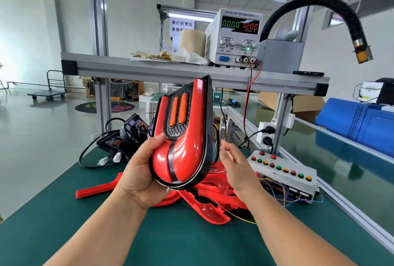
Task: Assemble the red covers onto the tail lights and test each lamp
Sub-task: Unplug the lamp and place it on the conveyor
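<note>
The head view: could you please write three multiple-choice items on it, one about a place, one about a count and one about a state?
1. Where does the power supply stand?
A) on the upper shelf
B) on the green mat
C) on the floor

2. How many orange strips show on the held tail light?
A) one
B) two
C) four

3. What is the left hand doing?
A) gripping the tail light
B) pressing a button
C) lying flat on the mat

Answers:
1 A, it sits on the upper shelf.
2 B, two lie side by side.
3 A, its fingers and thumb curl round the light's lower end.
</note>
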Motion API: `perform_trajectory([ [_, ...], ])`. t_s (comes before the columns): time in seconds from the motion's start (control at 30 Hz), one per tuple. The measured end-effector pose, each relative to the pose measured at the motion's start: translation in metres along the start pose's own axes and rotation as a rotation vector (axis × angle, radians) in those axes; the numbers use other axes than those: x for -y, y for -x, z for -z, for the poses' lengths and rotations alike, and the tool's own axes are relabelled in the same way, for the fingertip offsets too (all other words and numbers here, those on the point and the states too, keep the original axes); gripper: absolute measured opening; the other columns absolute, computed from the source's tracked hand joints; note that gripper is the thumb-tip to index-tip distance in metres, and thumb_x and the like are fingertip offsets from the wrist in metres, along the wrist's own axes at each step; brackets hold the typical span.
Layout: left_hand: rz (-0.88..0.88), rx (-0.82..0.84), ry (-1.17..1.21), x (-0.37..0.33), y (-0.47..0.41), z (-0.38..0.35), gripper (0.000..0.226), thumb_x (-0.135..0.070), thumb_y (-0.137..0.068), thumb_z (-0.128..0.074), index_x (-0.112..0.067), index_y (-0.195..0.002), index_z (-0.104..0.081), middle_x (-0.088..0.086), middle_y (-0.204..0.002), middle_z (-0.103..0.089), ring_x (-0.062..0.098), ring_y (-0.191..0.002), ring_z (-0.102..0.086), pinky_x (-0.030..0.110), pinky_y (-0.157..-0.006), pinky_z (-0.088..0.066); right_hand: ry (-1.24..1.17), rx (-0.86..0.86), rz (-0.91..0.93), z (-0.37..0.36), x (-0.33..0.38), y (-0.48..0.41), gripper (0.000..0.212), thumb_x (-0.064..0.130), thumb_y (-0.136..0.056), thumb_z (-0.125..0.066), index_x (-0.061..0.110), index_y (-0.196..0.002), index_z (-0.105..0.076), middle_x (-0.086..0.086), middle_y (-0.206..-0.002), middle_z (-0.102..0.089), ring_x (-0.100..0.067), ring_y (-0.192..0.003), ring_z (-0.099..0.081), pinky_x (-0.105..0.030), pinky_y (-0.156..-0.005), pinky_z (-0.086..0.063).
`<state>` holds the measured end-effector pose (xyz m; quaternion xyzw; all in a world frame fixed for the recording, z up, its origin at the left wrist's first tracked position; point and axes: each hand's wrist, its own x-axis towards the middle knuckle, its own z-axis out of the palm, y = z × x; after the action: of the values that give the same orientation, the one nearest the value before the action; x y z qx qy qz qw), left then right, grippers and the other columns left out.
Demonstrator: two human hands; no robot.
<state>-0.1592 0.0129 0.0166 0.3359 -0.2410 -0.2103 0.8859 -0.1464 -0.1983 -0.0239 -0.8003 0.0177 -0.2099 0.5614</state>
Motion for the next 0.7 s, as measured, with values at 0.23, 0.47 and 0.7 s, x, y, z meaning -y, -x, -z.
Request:
perform_trajectory([
  [0.23, 0.005, -0.183, -0.047, 0.017, -0.01, 0.0, 0.035, -0.029, -0.07, -0.066, -0.009, -0.098, -0.075, 0.015, -0.093, -0.074, 0.028, -0.076, -0.073, 0.038, -0.062, -0.059, -0.74, -0.003, -0.292, -0.033, 0.002, 0.023, 0.031, 0.035, -0.104, -0.043, 0.008, -0.11, -0.054, -0.028, -0.092, -0.058, -0.029, -0.075, -0.059, -0.05, -0.084, -0.054],
  [0.47, 0.079, -0.28, -0.277, 0.034, -0.011, -0.008, 0.059, -0.027, -0.058, -0.074, -0.001, -0.111, -0.069, 0.022, -0.107, -0.071, 0.036, -0.094, -0.068, 0.05, -0.088, -0.055, -1.105, -0.188, -0.396, -0.013, 0.034, 0.009, 0.018, 0.022, -0.101, -0.042, 0.017, -0.107, -0.059, -0.018, -0.106, -0.059, -0.03, -0.088, -0.056, -0.052, -0.096, -0.046],
  [0.7, 0.164, -0.307, -0.238, 0.055, -0.008, -0.018, 0.037, -0.033, -0.063, -0.07, -0.011, -0.092, -0.074, 0.014, -0.093, -0.075, 0.026, -0.073, -0.073, 0.033, -0.067, -0.055, -1.463, -0.212, -0.477, 0.008, 0.03, 0.008, 0.022, 0.007, -0.099, -0.044, 0.012, -0.116, -0.057, -0.013, -0.083, -0.044, -0.026, -0.078, -0.042, -0.041, -0.118, -0.027],
])
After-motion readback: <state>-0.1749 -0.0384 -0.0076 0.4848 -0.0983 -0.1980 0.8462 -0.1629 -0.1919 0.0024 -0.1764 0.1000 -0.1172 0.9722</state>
